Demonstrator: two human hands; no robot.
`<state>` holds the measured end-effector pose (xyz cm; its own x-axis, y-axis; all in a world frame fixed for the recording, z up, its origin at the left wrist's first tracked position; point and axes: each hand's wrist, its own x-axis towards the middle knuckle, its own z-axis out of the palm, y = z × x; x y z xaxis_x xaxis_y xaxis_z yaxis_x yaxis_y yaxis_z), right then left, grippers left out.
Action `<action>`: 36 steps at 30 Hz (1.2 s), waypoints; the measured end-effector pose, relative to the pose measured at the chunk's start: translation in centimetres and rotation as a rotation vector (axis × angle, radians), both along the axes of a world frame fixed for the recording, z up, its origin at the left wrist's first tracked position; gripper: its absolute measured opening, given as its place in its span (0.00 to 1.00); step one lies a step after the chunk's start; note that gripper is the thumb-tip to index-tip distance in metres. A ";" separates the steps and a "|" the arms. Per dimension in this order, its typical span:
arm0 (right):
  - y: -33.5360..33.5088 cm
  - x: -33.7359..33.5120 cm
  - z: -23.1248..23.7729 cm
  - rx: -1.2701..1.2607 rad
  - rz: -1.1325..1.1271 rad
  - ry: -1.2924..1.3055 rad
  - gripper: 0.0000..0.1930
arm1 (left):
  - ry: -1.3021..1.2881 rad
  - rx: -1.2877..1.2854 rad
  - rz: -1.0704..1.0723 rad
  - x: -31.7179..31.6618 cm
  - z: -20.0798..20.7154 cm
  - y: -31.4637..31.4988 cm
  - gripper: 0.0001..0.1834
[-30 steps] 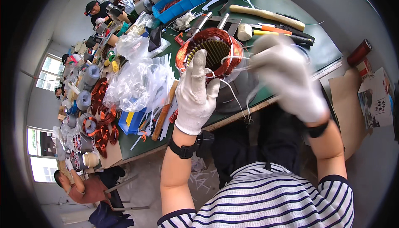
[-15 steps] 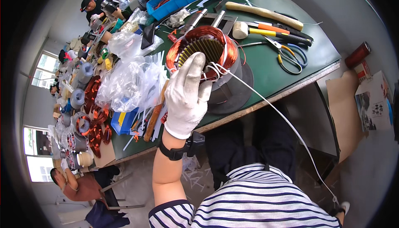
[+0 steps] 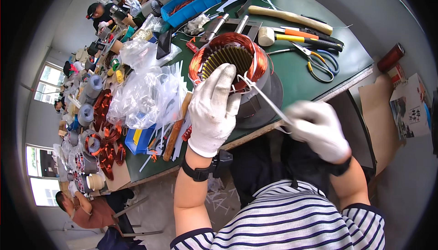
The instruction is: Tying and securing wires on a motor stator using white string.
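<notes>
A motor stator (image 3: 248, 102) with copper windings and yellow slot liners stands on a dark round base (image 3: 273, 106) at the bench's near edge. My left hand (image 3: 213, 111), in a white glove, grips the near rim of the copper winding (image 3: 261, 61), its fingers over the rim and the thumb at the outer side. White cord (image 3: 268, 100) is looped around the winding beside my left fingers. It runs taut down and right to my gloved right hand (image 3: 317, 129), which is closed on it and blurred by motion.
Right of the stator lie a mallet (image 3: 301, 38), scissors (image 3: 319, 63) and a wooden stick (image 3: 292, 17). Plastic bags (image 3: 143, 92), a phone (image 3: 164, 44) and a blue bin (image 3: 191, 4) stand left and behind. Two people (image 3: 89, 209) (image 3: 101, 15) are off left.
My right hand has come up from the far lower right toward the stator, with the cord shorter between them. My left hand stays on the winding; the view has shifted slightly.
</notes>
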<state>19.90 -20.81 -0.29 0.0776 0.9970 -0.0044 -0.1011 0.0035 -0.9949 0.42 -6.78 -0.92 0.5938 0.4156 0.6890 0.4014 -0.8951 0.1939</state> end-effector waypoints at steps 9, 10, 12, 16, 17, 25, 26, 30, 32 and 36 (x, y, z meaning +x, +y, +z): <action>-4.2 5.8 -5.1 0.035 -0.531 -0.950 0.09 | 0.140 -0.048 -0.006 1.2 1.9 -0.4 0.19; -1.7 3.9 -3.4 0.149 -0.534 -0.895 0.08 | 0.149 -0.068 0.010 0.7 2.0 -0.5 0.19; 2.6 0.3 -1.1 0.304 -0.545 -0.966 0.11 | 0.147 -0.103 0.017 0.5 2.3 -0.8 0.18; 6.6 -3.2 -0.4 0.461 -0.429 -0.891 0.08 | 0.170 -0.158 -0.056 -0.1 2.8 -0.2 0.17; 6.5 -3.1 -0.5 0.565 -0.383 -0.786 0.06 | 0.173 -0.157 -0.049 -0.3 3.0 0.0 0.17; 3.2 -0.4 0.7 0.225 0.177 -0.344 0.08 | 0.487 -0.209 -0.051 0.8 5.4 -0.3 0.23; 2.5 -0.3 1.8 0.279 0.133 -0.370 0.07 | 0.446 -0.182 -0.067 0.6 5.0 -0.3 0.23; 4.0 -0.9 2.8 0.738 0.003 -0.505 0.05 | 0.250 -0.050 -0.179 -0.2 3.6 -0.5 0.21; 4.7 -1.4 2.0 0.613 0.244 -0.050 0.07 | 0.270 -0.156 -0.164 0.1 3.9 -0.3 0.18; 3.0 -2.4 -1.1 0.618 0.084 -0.247 0.05 | 0.130 -0.341 0.025 1.9 3.1 -1.4 0.13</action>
<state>17.48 -17.81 -1.37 -0.0748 0.8130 0.5775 0.1044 0.5823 -0.8062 2.34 -8.15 2.17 0.6542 0.6239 0.4275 0.4633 -0.7774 0.4255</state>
